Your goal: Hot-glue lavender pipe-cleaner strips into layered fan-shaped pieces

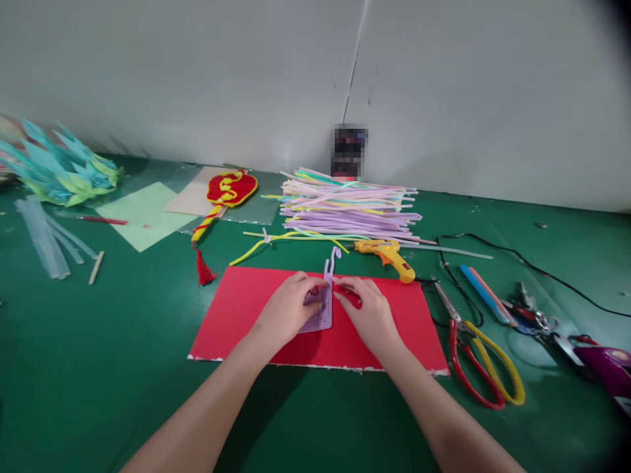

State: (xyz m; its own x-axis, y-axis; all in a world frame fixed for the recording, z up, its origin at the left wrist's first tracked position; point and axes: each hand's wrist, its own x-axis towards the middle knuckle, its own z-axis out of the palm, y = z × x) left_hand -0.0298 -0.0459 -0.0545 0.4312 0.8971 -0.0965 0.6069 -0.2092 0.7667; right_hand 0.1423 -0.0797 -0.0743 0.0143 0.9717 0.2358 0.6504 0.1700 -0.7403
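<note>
A red felt sheet point(231, 315) lies on the green table in front of me. On it rests a small lilac panel of bent pipe cleaners point(320, 316), with two loose lilac ends sticking up behind it. My left hand point(288, 310) pinches the panel's left and top edge. My right hand point(367, 312) is closed at the panel's right edge, fingers pressed on the lilac pipe cleaner there, over a short red piece I cannot make out.
A stack of pastel pipe cleaners point(345, 207) lies behind, with a yellow glue gun point(387, 255) beside it. Red and yellow scissors point(480, 358), pens and a black cable lie right. A red-yellow ornament with tassel point(224, 194), paper sheets, glue sticks point(44, 240) and teal paper leaves point(59, 171) sit left.
</note>
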